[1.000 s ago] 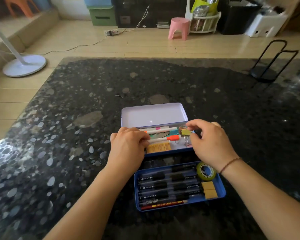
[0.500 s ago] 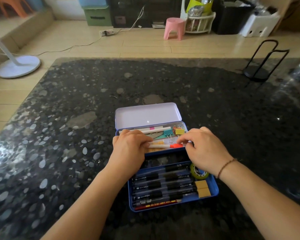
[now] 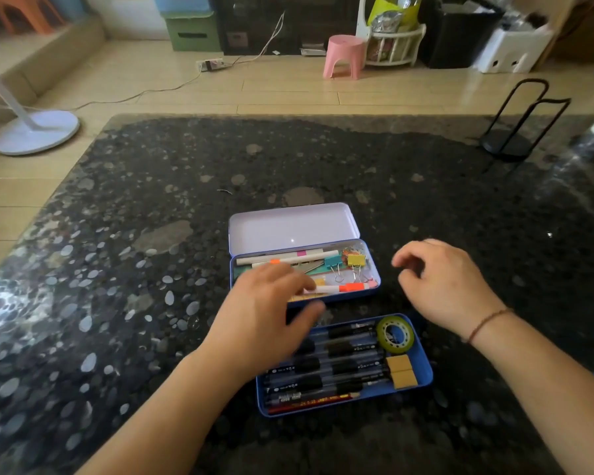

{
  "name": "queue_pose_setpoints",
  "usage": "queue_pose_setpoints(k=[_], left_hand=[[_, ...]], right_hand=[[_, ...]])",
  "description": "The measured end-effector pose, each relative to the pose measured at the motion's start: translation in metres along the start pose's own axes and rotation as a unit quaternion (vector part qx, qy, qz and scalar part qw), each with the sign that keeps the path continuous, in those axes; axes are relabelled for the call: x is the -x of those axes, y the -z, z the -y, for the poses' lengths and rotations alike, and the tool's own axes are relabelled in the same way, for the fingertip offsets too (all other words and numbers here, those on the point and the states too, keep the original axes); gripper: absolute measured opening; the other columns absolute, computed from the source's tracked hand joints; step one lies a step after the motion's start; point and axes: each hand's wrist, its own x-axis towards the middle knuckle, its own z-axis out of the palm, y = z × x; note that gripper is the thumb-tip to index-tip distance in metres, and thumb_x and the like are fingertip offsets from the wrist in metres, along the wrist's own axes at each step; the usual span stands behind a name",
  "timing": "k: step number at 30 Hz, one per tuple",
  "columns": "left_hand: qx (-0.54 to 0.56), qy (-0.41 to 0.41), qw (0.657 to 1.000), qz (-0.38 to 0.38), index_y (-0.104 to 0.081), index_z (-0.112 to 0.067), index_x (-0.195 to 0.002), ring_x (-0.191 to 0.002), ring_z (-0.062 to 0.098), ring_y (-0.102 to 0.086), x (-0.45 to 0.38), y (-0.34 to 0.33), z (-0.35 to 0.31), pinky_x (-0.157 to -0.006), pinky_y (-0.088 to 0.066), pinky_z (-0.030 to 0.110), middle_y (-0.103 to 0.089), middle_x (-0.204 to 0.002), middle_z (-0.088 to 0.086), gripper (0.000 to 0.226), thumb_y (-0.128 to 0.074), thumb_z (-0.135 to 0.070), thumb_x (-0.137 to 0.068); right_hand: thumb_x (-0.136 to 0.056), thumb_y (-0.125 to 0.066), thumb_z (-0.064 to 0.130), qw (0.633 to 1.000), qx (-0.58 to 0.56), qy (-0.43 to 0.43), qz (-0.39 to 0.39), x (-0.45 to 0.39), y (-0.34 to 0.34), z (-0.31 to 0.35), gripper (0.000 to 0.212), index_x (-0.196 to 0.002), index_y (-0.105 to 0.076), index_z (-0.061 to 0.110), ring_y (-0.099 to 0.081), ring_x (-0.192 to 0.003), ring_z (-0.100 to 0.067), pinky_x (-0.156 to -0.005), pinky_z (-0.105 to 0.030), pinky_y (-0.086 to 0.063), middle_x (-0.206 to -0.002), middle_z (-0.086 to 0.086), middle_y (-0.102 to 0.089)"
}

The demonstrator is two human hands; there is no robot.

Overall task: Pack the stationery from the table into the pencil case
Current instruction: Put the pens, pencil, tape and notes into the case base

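Blue tin on black speckled stone: we see the pencil case (image 3: 371,289) lying open just ahead of both hands, long axis running left to right, with its pen-filled inner tray (image 3: 424,366) sitting apart on the table (image 3: 151,269), nearer the body. Our left hand (image 3: 268,313) is closer, its loosely spread fingers over the case's near left corner, holding nothing. Our right hand (image 3: 439,282) hovers beside the case's right end, fingers lightly curled and empty.

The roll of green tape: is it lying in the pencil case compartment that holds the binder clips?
No, the roll of green tape lies in the separate blue tray beside the black pens, not with the binder clips.
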Motion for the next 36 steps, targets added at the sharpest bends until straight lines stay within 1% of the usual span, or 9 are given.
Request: queue_pose_setpoints(k=[3, 5, 7, 10, 16, 23, 29, 33, 36], left_hand=[[-0.03, -0.073, 0.993, 0.088, -0.059, -0.027, -0.117, -0.102, 0.009, -0.052, 0.026, 0.004, -0.02, -0.088, -0.045, 0.033, -0.059, -0.111, -0.012, 0.053, -0.056, -0.066, -0.08], [-0.065, -0.08, 0.983, 0.149, -0.048, -0.031, -0.13, -0.113, 0.011, -0.046, 0.042, -0.001, -0.029, -0.094, -0.042, 0.033, -0.05, -0.126, -0.014, 0.075, -0.052, -0.078, -0.072], [-0.095, -0.067, 0.975, 0.188, -0.034, -0.034, -0.14, -0.122, 0.013, -0.038, 0.052, -0.008, -0.03, -0.1, -0.038, 0.035, -0.04, -0.138, -0.013, 0.091, -0.049, -0.084, -0.065], [-0.114, -0.044, 0.975, 0.187, -0.023, -0.035, -0.144, -0.129, 0.016, -0.032, 0.058, -0.012, -0.024, -0.106, -0.033, 0.038, -0.031, -0.146, -0.012, 0.1, -0.048, -0.084, -0.061], [-0.128, -0.001, 0.981, 0.143, -0.024, -0.033, -0.144, -0.125, 0.014, -0.034, 0.058, -0.004, -0.014, -0.106, -0.031, 0.034, -0.037, -0.139, -0.014, 0.098, -0.047, -0.081, -0.062], [-0.112, -0.013, 0.987, 0.116, -0.034, -0.029, -0.139, -0.115, 0.011, -0.047, 0.053, 0.005, -0.006, -0.098, -0.037, 0.031, -0.05, -0.125, -0.015, 0.096, -0.054, -0.078, -0.059], [-0.076, 0.04, 0.994, 0.063, -0.03, -0.03, -0.139, -0.121, 0.011, -0.037, 0.027, 0.035, 0.021, -0.101, -0.028, 0.032, -0.046, -0.131, -0.013, 0.1, -0.063, -0.073, -0.055], [-0.04, 0.078, 0.995, 0.053, -0.029, -0.035, -0.137, -0.122, 0.009, -0.034, 0.007, 0.033, 0.043, -0.105, -0.027, 0.037, -0.046, -0.128, -0.016, 0.096, -0.064, -0.072, -0.055], [-0.02, 0.095, 0.994, 0.049, -0.03, -0.034, -0.137, -0.125, 0.008, -0.031, 0.0, 0.023, 0.052, -0.106, -0.025, 0.036, -0.044, -0.131, -0.015, 0.095, -0.071, -0.065, -0.057]], right_hand=[[-0.084, -0.064, 0.027, 0.985, 0.084, -0.092, 0.119, 0.011, 0.011, -0.009, 0.013, -0.071, -0.063, 0.026, -0.061, -0.068, -0.008, -0.063, -0.027, -0.05, -0.072, 0.008, -0.064], [-0.086, -0.062, 0.033, 0.964, 0.137, -0.105, 0.202, 0.022, 0.01, -0.012, 0.019, -0.069, -0.065, 0.025, -0.062, -0.069, -0.008, -0.063, -0.027, -0.051, -0.072, 0.008, -0.065], [-0.088, -0.06, 0.034, 0.952, 0.146, -0.109, 0.245, 0.03, 0.009, -0.011, 0.021, -0.07, -0.066, 0.025, -0.062, -0.07, -0.007, -0.063, -0.025, -0.052, -0.074, 0.009, -0.066], [-0.09, -0.057, 0.033, 0.946, 0.148, -0.106, 0.27, 0.035, 0.008, -0.009, 0.02, -0.073, -0.066, 0.026, -0.062, -0.072, -0.004, -0.062, -0.023, -0.05, -0.077, 0.01, -0.066], [-0.093, -0.054, 0.034, 0.937, 0.171, -0.096, 0.288, 0.037, 0.007, -0.008, 0.02, -0.077, -0.063, 0.027, -0.062, -0.072, -0.005, -0.059, -0.022, -0.048, -0.079, 0.009, -0.066], [-0.091, -0.055, 0.032, 0.944, 0.142, -0.083, 0.284, 0.033, 0.016, -0.006, 0.019, -0.075, -0.064, 0.025, -0.063, -0.072, -0.008, -0.065, -0.026, -0.053, -0.076, 0.006, -0.067], [-0.086, -0.057, 0.023, 0.983, 0.051, -0.046, 0.173, 0.003, 0.02, 0.019, 0.021, -0.067, -0.063, 0.018, -0.061, -0.065, -0.011, -0.06, -0.029, -0.047, -0.066, 0.003, -0.064], [-0.089, -0.053, 0.02, 0.993, 0.01, -0.059, 0.102, -0.014, -0.005, 0.028, 0.02, -0.07, -0.06, 0.018, -0.06, -0.07, -0.018, -0.055, -0.029, -0.043, -0.073, -0.002, -0.063], [-0.095, -0.049, 0.02, 0.995, 0.004, -0.074, 0.064, -0.021, -0.019, 0.03, 0.022, -0.074, -0.055, 0.018, -0.053, -0.064, -0.01, -0.049, -0.024, -0.036, -0.075, -0.001, -0.06]])
